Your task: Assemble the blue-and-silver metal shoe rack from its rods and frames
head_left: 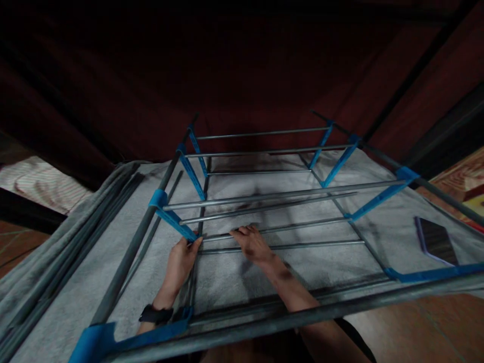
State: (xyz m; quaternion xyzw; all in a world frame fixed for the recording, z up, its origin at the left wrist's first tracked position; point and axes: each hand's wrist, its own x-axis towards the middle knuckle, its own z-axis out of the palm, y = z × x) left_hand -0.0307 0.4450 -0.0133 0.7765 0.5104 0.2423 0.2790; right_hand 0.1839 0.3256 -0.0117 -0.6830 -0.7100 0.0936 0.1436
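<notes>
A rack frame of grey metal tubes and blue plastic brackets lies across a grey blanket. My left hand, with a dark watch on the wrist, pinches the lower end of a blue bracket where it meets a tube. Inside the frame, my right hand is closed around a thin metal tube that runs to that bracket. Another thin tube passes just below, parallel to it. A loose-looking tube slants above my right hand; its right end stops short of the far-side bracket.
Several loose tubes lie on the blanket at the left. A phone rests on the right. A dark red curtain hangs behind. A thick tube crosses in front, over my forearms. Tiled floor shows at the lower right.
</notes>
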